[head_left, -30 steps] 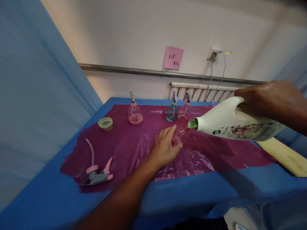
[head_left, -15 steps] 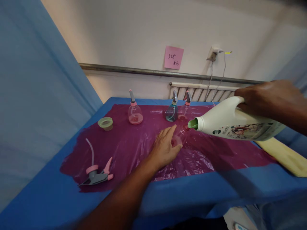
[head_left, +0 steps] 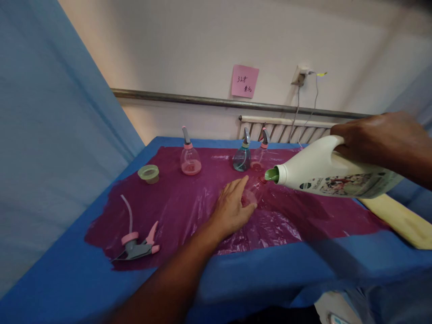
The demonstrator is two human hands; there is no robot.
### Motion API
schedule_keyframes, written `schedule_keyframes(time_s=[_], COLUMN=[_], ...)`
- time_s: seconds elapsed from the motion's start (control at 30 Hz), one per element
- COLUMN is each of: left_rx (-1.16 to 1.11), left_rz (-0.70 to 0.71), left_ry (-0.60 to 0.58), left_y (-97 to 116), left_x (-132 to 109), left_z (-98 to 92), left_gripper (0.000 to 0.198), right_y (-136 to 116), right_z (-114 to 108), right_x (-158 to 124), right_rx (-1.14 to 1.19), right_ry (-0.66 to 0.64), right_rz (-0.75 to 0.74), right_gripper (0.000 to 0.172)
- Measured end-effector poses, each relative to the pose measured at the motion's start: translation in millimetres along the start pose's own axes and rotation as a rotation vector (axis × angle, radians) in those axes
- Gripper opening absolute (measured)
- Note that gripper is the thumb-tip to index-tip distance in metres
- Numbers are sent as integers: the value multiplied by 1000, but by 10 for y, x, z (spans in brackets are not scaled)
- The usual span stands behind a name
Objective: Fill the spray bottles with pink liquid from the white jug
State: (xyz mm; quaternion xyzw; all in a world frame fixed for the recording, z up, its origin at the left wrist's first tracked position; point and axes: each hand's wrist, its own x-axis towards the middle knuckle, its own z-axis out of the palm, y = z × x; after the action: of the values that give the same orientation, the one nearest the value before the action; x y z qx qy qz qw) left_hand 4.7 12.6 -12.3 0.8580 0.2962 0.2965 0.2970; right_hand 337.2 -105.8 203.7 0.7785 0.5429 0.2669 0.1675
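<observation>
My right hand (head_left: 374, 137) grips the handle of a cream detergent jug (head_left: 347, 177), tipped to the left. Its green spout (head_left: 272, 175) meets the mouth of a clear pinkish spray bottle (head_left: 251, 191). That bottle leans toward the jug, its neck open, and some liquid shows inside it. Wrapped round the bottle's left side is my left hand (head_left: 232, 204). A grey and pink spray head (head_left: 137, 247) with its tube lies at the near left. Whether liquid is running from the spout is hard to make out.
Spray bottles stand at the back: a pink one (head_left: 191, 162), a blue-green one (head_left: 241, 157) and another pink one (head_left: 259, 157). A small green cup (head_left: 148, 174) is on the left of the purple plastic sheet (head_left: 175, 207). Yellow cloth (head_left: 401, 220) lies at the right.
Both hands, the jug and the bottle stay almost still. The liquid in the held bottle looks slightly higher.
</observation>
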Motion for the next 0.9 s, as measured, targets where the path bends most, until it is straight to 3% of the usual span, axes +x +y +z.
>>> schedule_keyframes(time_s=[0.9], left_rx=[9], left_rz=[1], left_ry=[1], left_y=[-32], left_x=[7], left_z=[26], left_gripper=[83], right_y=[-44], right_z=[-70], right_x=[11], right_rx=[13], right_ry=[-39], right_rz=[42], right_gripper=[29])
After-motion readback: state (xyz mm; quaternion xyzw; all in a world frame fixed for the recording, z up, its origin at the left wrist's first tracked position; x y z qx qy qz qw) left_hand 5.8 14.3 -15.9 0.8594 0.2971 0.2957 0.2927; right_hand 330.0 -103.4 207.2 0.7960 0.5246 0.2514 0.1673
